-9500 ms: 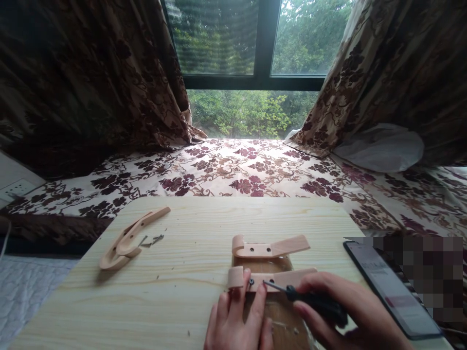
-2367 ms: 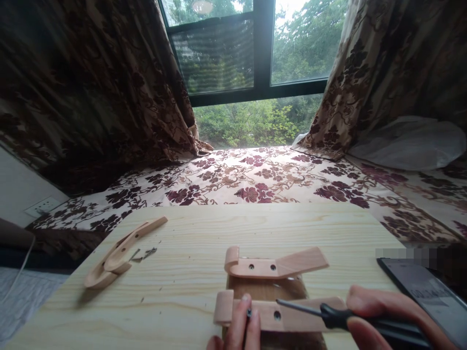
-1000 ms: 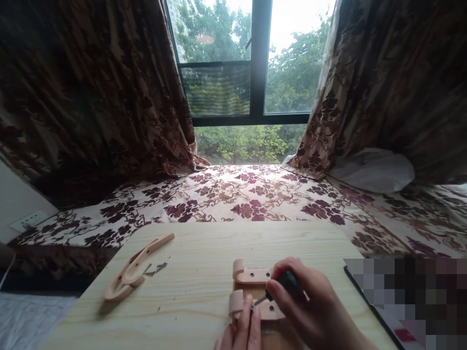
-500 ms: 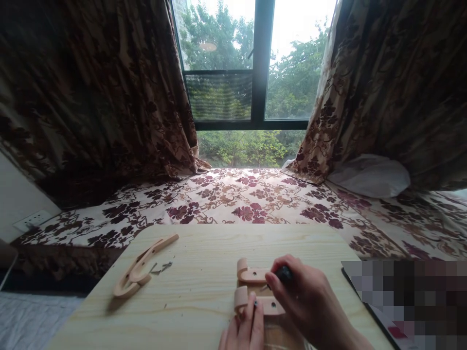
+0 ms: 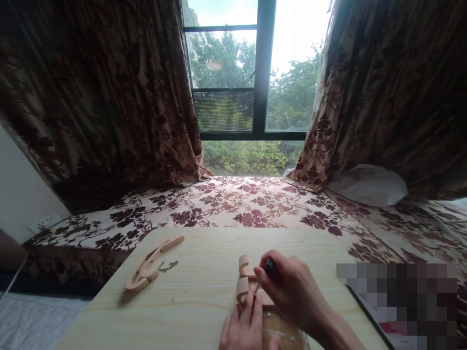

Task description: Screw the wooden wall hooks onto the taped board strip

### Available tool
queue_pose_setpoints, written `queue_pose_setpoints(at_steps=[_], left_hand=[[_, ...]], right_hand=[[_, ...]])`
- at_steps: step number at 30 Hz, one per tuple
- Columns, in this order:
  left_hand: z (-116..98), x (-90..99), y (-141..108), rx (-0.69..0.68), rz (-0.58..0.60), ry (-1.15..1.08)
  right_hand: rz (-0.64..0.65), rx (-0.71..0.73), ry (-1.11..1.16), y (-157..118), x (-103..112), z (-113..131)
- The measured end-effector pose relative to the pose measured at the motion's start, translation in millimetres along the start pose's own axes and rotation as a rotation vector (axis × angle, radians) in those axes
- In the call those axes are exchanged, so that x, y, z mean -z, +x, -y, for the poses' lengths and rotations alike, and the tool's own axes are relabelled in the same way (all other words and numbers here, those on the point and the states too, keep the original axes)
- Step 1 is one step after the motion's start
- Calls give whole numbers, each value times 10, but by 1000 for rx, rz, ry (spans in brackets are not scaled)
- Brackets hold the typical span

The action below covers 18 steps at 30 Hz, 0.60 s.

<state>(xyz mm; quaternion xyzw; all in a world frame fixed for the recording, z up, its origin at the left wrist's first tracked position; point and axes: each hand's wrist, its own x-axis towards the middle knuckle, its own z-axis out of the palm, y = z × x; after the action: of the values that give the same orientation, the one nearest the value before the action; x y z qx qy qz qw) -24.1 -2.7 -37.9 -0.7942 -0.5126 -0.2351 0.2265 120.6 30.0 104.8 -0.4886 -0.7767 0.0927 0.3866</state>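
Observation:
On the pale wooden table, my right hand (image 5: 294, 287) is closed round the black handle of a screwdriver (image 5: 269, 267), whose thin shaft slants down to the left toward a screw spot by my left fingertips. My left hand (image 5: 243, 321) presses its fingers on the nearer curved wooden piece (image 5: 242, 288). A second curved wooden piece (image 5: 243, 264) lies just behind it, partly covered by my right hand. Both pieces rest at a brown board (image 5: 279, 326) near the front edge. Whether the screwdriver tip sits in the screw is too small to tell.
More curved wooden pieces (image 5: 151, 267) lie at the table's left, beside several screws (image 5: 168, 266). A dark-edged flat object, partly pixelated, is at the right. Behind the table (image 5: 204, 243) are a floral-covered ledge (image 5: 226, 199), curtains and a white bag (image 5: 370, 185).
My right hand has moved left and slightly up with the screwdriver, which now points at the nearer piece by my left fingers. The camera view has tilted slightly upward.

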Motion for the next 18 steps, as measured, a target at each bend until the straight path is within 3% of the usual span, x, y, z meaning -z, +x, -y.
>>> queue_pose_setpoints(at_steps=[18], left_hand=[[-43,-69,74,45,-115,-123]], right_hand=[[180,62,-21,31,96,133]])
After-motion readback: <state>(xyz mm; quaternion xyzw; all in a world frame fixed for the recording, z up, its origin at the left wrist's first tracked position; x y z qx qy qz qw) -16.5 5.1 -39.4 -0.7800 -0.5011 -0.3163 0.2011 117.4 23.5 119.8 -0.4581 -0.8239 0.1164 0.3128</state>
